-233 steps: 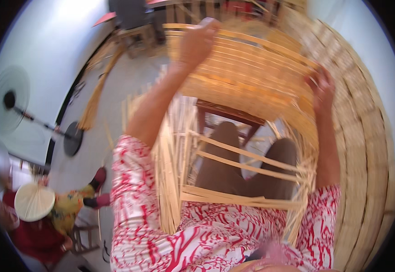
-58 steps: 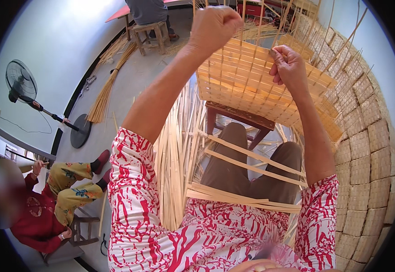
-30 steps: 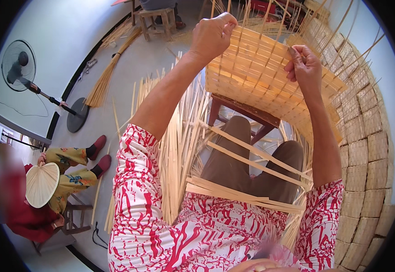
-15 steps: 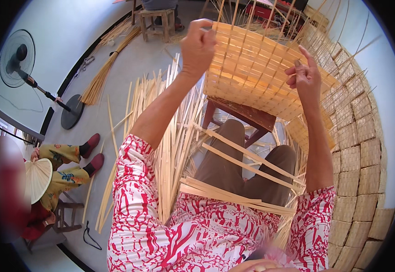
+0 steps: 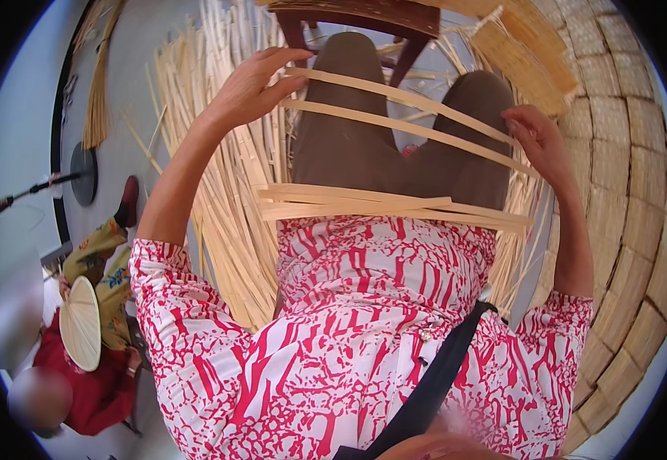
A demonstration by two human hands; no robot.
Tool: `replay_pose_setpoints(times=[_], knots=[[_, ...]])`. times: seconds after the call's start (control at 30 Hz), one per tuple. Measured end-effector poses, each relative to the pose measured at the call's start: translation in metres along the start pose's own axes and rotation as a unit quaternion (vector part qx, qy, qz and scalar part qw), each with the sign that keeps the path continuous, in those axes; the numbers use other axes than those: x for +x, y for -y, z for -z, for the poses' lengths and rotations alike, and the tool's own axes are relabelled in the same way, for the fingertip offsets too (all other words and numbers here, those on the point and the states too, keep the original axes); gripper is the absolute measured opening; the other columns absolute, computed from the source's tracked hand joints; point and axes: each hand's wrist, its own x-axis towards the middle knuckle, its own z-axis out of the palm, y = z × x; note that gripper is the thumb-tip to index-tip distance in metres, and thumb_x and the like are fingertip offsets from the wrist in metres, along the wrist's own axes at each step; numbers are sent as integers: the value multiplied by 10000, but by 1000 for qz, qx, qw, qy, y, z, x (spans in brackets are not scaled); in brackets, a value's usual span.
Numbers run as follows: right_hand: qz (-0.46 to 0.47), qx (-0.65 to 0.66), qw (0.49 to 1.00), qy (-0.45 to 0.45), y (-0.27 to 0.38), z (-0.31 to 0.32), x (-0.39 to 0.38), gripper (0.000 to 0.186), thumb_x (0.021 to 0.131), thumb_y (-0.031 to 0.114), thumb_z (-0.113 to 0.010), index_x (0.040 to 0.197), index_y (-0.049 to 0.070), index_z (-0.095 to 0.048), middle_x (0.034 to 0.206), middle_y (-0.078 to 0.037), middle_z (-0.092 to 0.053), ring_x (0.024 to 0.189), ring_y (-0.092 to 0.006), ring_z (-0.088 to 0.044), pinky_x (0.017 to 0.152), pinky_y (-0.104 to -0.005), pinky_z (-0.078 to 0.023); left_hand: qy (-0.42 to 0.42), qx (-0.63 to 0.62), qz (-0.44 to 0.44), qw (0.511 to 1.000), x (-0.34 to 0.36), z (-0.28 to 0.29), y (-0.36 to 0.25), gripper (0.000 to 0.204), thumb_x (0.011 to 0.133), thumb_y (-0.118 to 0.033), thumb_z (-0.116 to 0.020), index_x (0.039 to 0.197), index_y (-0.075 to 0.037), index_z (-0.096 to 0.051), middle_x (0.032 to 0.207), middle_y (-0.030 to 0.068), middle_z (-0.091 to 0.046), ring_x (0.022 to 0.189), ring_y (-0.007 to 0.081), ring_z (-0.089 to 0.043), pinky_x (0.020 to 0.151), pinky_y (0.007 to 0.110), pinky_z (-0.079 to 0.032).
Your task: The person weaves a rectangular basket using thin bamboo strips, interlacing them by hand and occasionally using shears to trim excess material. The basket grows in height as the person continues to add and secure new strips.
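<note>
Honestly, the thin upper strip (image 5: pixel 410 98), lying across the thighs (image 5: pixel 349 149), could slide off or twist, we judge, if one end rises before the other; a hard tug might crack it or drag the lower strip (image 5: pixel 402 126) along. Our left hand (image 5: pixel 260 83) has its thumb and forefinger parted around the strip's left end; our right hand (image 5: pixel 539 142) is curled near the other end, and we cannot tell whether its fingers grip. Half a second ago we had both hands raised at the woven sheet; now they are down beside the strips, and the view is tipped lower.
</note>
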Motion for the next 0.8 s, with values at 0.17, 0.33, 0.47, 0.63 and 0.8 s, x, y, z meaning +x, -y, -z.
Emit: replay_pose_setpoints(times=[0.17,0.33,0.47,0.63,0.8], knots=[[-33,-47,998,-10,8,4,-14,206,989,144,-582,1142,10,-616,1001,-52,-638,950,-132,-608,850,-290,-489,80,-102,98,987,3,3,-5,281,940,-177,-641,1174,-20,-645,1002,134,-686,846,248,-647,752,352,-509],[-75,-15,994,76,1,17,-20,228,1013,218,-566,1090,6,-596,899,-15,-595,884,-106,-565,811,-261,-465,76,-197,191,959,1,-1,5,176,933,-112,-669,1073,-7,-681,846,6,-648,741,77,-548,666,250,-466],[-80,83,990,78,-19,23,-28,246,1016,252,-565,1056,13,-603,869,11,-580,846,-81,-538,780,-249,-453,93,-255,188,944,5,3,7,173,941,-107,-666,1083,-13,-695,866,-30,-645,764,47,-525,687,232,-454],[-64,62,996,0,-28,20,-35,284,1011,287,-584,1139,37,-631,884,19,-603,901,-71,-557,810,-234,-464,-44,-297,207,931,2,-5,4,285,926,-110,-676,1206,-55,-663,1051,14,-674,923,98,-625,800,267,-503],[-11,-33,991,-132,-20,19,-55,218,991,208,-615,1148,67,-669,953,7,-660,962,-100,-598,829,-287,-499,-88,-11,46,995,-9,8,-17,230,901,-114,-697,1124,-58,-697,1059,86,-686,982,196,-653,840,304,-505]])
